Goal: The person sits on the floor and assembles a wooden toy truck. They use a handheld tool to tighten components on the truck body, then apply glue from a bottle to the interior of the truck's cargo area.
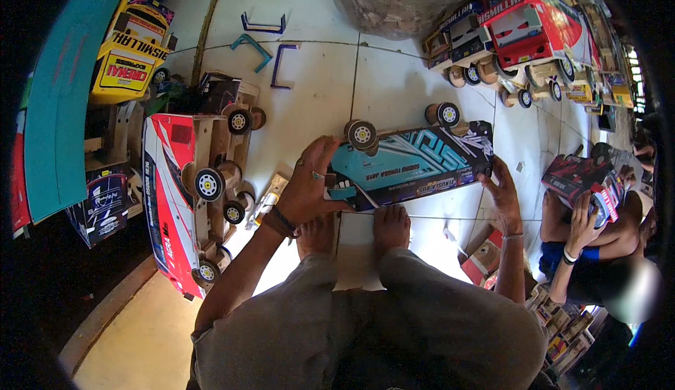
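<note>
A toy bus point(411, 169) with a teal, black and white side is held in front of me, above my feet. It is tipped so that its wheels point away from me. My left hand point(316, 183) grips its left end, thumb along the near side and fingers toward the top. At the right end, my right hand point(501, 192) has its fingers curled against the corner. The underside and most of the far face are hidden.
Left of me lie a red-and-white toy bus point(169, 204), a yellow toy truck point(126, 63) and a teal board point(63, 109). Small angled strips point(275, 67) lie ahead on the tiles. A plastic sack point(404, 0) and red toy trucks point(527, 28) stand beyond. A co-worker point(587, 228) sits right, holding a toy.
</note>
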Tool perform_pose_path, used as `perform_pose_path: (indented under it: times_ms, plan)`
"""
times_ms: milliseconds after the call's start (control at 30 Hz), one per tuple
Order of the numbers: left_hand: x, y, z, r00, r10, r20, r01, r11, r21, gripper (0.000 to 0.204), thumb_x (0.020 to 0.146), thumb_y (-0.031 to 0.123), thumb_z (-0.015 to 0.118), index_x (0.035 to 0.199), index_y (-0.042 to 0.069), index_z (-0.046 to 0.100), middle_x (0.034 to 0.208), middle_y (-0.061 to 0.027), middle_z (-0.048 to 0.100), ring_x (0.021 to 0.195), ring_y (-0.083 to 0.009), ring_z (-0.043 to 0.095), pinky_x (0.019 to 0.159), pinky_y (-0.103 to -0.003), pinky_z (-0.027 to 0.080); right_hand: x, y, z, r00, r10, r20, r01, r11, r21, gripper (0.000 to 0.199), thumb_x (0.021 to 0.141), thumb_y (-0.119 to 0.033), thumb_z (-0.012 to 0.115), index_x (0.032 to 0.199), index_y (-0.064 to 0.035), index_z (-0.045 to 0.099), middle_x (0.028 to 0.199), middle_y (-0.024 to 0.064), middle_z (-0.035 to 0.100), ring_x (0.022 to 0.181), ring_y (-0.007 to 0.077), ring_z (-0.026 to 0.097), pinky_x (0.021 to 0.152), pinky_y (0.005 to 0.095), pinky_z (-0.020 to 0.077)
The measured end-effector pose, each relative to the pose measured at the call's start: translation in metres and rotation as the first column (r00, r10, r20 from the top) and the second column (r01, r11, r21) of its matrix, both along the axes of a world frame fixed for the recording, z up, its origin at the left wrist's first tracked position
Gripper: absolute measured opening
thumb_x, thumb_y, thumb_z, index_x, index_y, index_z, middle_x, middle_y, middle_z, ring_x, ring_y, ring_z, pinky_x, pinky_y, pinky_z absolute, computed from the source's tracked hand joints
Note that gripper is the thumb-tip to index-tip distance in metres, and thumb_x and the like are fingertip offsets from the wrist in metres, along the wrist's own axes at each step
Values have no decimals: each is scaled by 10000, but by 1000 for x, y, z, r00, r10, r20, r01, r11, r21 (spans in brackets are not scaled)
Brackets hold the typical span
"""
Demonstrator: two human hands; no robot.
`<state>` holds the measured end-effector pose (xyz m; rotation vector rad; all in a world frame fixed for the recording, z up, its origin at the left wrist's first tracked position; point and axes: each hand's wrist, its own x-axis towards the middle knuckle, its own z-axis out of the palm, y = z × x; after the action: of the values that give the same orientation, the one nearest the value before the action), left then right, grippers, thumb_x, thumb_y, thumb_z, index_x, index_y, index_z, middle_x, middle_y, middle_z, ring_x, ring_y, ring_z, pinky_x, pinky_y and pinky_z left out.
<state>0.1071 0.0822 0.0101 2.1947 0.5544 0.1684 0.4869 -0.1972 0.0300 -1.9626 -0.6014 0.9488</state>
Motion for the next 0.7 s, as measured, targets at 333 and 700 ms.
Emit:
perform_pose_path:
  times_ms: [333,700]
  plan:
    - [-113,-77,-20,874,440,-206,-354,867,350,690,888,244,747,1431,-6,403,1331,-250,483,1221,-429,488,1034,-528,400,-28,66,32,751,-26,660,-2,999,41,286,994,-167,660,1249,-39,638,1223,134,686,1125,250,648,974,381,491]
    - [-109,-81,-28,718,436,-543,-266,892,365,710,824,308,700,1389,-49,462,1410,-281,430,1310,-466,416,1064,-577,381,-96,138,30,626,270,731,-422,906,26,288,937,-145,684,1219,-104,644,1228,99,662,1181,306,594,1055,485,382]
